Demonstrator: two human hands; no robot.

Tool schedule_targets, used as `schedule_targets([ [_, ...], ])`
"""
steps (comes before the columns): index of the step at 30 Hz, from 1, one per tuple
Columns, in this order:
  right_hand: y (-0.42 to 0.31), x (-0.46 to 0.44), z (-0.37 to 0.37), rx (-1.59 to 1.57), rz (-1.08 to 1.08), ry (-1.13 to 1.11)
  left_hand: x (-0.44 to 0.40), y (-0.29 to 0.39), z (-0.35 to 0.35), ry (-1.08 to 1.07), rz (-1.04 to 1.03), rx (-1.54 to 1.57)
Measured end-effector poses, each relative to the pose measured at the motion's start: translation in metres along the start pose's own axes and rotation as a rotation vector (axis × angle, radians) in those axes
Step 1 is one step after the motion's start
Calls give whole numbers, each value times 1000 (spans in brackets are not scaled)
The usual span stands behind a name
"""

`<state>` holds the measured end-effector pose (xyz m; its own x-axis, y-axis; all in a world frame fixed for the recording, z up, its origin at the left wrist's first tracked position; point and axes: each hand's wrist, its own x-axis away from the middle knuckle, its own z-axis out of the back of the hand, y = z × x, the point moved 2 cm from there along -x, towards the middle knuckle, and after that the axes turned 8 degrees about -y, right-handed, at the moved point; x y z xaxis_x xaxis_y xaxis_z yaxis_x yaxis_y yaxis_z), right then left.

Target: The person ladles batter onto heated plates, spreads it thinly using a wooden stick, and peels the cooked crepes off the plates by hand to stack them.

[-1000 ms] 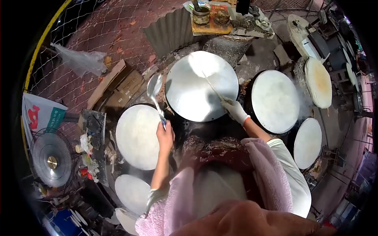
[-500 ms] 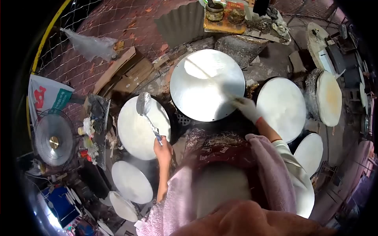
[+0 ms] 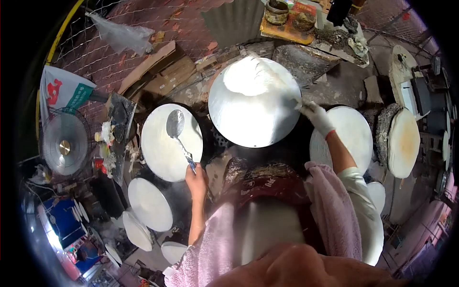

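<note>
Your left hand (image 3: 196, 182) grips one spoon (image 3: 175, 123), its bowl at eleven o'clock from your fingers. Your gloved right hand (image 3: 317, 117) grasps one blurred stick (image 3: 298, 102) at ten o'clock, beside one round metal plate (image 3: 248, 122).

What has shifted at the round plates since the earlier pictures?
The left hand has brought the ladle over the left plate; its bowl began beyond that plate's far edge. The gloved right hand has swung outward and forward around the central plate's right side. The view shifted too. Both hands keep their tools, though the right's thin stick is blurred.
</note>
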<state>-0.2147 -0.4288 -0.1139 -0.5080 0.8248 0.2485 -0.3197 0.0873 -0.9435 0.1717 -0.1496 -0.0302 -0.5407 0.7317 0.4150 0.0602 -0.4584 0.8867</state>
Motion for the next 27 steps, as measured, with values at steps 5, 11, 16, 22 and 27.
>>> schedule_targets([
  [5,5,-2,-44,-29,-315,-247,10,-3,-2,64,30,-18],
  [11,69,-43,2,79,7,-245,17,-3,-7,79,37,-6],
  [16,-15,-41,-9,80,-508,-400,21,-9,-7,107,68,2],
  [22,-33,-43,9,352,-308,-496,23,-17,-3,101,115,-12],
  [27,-4,-86,13,105,-85,-383,24,-8,-9,123,145,-45],
])
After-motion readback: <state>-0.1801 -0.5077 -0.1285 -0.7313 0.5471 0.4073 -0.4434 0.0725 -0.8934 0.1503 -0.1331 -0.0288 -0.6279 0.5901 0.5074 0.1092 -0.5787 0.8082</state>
